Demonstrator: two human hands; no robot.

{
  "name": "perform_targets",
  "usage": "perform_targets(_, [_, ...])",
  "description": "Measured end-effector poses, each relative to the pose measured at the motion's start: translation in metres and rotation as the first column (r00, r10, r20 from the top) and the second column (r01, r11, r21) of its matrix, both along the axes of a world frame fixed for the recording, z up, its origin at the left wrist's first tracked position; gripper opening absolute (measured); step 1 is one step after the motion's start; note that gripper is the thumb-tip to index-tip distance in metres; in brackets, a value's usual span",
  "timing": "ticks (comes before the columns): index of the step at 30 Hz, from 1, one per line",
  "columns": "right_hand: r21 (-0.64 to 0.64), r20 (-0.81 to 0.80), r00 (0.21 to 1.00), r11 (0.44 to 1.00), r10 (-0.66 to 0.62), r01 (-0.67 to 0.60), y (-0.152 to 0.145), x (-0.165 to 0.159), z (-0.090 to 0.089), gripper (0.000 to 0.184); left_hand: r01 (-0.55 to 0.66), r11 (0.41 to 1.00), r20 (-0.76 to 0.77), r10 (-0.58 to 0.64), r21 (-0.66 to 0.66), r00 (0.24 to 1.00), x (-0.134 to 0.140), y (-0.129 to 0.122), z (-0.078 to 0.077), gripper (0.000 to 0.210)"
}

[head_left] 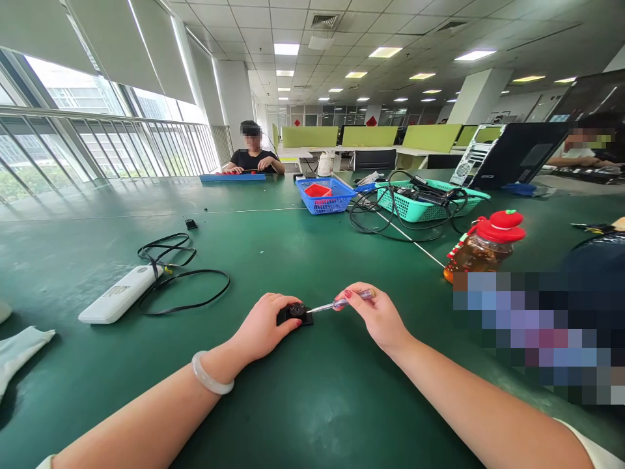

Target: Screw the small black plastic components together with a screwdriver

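On the green table lies a small black part point(297, 311) with a round raised top on a flat base; its exact kind is too small to make out. Thumb and fingers of my left hand point(266, 324) grip it from the left side. A pale bangle circles my left wrist. My right hand point(378, 318) is closed around the clear purplish handle of a screwdriver point(336, 304). Its thin metal shaft points left, and the tip meets the right side of the black part or lies very close to it.
A white power strip point(120, 294) with a looped black cable lies left. Beyond are a blue basket point(326, 202), a teal basket point(415, 210) of cables and a red-lidded bottle point(481, 251). Another person sits at the far edge by a blue tray point(232, 178).
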State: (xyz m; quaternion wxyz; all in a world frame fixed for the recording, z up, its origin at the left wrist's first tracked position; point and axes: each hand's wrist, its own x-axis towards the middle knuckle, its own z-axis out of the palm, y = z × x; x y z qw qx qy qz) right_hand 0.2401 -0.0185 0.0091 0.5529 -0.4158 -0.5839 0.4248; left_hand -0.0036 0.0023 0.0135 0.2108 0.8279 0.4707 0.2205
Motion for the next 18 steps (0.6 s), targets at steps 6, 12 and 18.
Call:
perform_targets(6, [0.143,0.171,0.985,0.989,0.021,-0.046,-0.011,-0.002,0.006,0.029,0.004,1.0,0.008,-0.004,0.022,1.0,-0.001,0.002,-0.002,0.028])
perform_targets(12, [0.521,0.471,0.882,0.811,-0.012,-0.268,-0.024,-0.007,0.013,0.009,0.019,0.999,0.028,-0.02,0.043,0.999,-0.002,0.003,-0.005,0.029])
perform_targets(18, [0.677,0.544,0.831,0.647,-0.118,-0.351,-0.028,-0.012,0.013,0.008,0.002,0.999,0.023,-0.002,0.033,1.0,-0.001,0.003,-0.006,0.031])
